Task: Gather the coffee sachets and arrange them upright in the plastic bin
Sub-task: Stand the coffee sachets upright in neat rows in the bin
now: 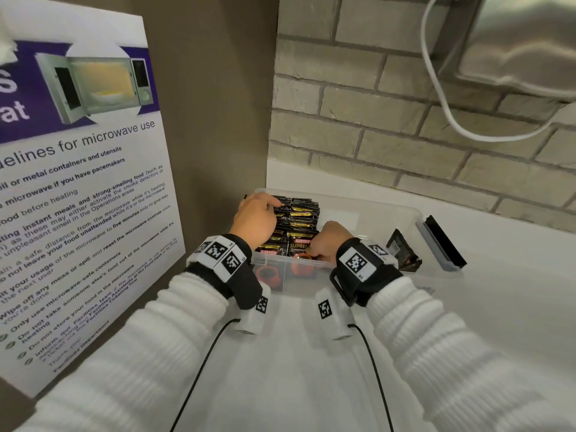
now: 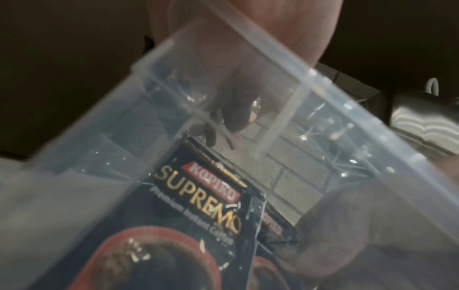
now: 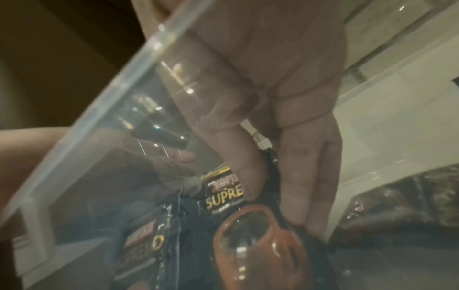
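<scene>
From the head view, my left hand (image 1: 255,215) lies curled over the tops of the sachets (image 1: 296,226) packed upright in rows at the left end of the bin (image 1: 386,213). My right hand (image 1: 330,241) is down inside the bin at the near row, fingers bent onto the front sachet. One loose sachet (image 1: 402,251) lies on the tabletop (image 1: 467,322) just right of the bin, near a dark lid (image 1: 442,244). A poster (image 1: 78,198) stands on the left.

Through the left wrist camera, looking through the bin wall (image 2: 248,64), I see my fingers (image 2: 236,109) pointing down over the sachet tops; whether they pinch one I cannot tell. The front sachet (image 2: 198,196) stands against the wall, label facing out.

In the right wrist view, my fingers (image 3: 305,176) close on either side of the front sachet (image 3: 223,194), gripping it by its top edge inside the bin.

I judge I am seating this sachet in the near row while the left hand steadies the pack. Next I should press it level with its neighbours, let go, then reach right for the loose sachet, keeping the rows from tipping into the bin's free right half.
</scene>
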